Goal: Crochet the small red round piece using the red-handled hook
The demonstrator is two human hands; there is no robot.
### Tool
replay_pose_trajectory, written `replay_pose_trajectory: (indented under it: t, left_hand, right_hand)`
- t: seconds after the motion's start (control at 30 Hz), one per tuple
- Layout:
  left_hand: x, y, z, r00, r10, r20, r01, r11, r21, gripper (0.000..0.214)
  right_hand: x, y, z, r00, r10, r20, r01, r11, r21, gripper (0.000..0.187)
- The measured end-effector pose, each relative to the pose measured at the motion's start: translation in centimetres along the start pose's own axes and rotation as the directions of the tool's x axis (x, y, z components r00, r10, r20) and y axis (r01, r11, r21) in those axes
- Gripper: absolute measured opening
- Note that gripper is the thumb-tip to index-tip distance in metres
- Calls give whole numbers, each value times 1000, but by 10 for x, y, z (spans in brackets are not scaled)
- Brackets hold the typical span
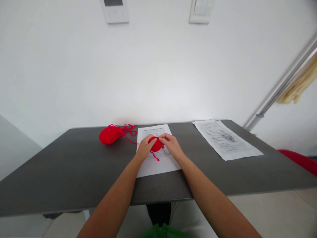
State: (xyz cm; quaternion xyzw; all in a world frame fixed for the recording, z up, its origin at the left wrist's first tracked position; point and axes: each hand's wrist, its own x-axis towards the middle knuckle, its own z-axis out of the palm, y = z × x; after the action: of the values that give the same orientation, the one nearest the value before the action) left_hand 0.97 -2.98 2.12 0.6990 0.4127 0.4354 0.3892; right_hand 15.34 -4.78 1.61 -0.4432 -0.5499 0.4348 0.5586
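Note:
Both my hands meet over a white printed sheet (pixel 158 165) on the dark grey table (pixel 61 172). My left hand (pixel 145 147) and my right hand (pixel 170 143) pinch a small round red crocheted piece (pixel 156 144) between their fingertips. A short red tail hangs from the piece toward me. A red strand runs left from it to a red ball of yarn (pixel 109 135), which lies on the table with loose loops (pixel 128 129) beside it.
A second printed sheet (pixel 226 138) lies at the table's right end. A metal rail (pixel 282 86) with a pale cloth slants up at the right. A red seat edge (pixel 299 160) shows beyond the table. Wall panels (pixel 115 11) hang above.

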Motion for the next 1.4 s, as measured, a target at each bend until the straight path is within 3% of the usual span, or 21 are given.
replay_pose_trajectory:
  t: [1.07,1.4]
  left_hand:
    - [-1,1,0,1000,8,25,-8,1000,-7,18]
    - [1,1,2,999,-26,24,28,995,-96,19]
  right_hand:
    - [-3,-6,0,1000,0,-9,-1,1000,-26,16]
    - [-1,-1,-1,998,-29,-48,28,999,-25,13]
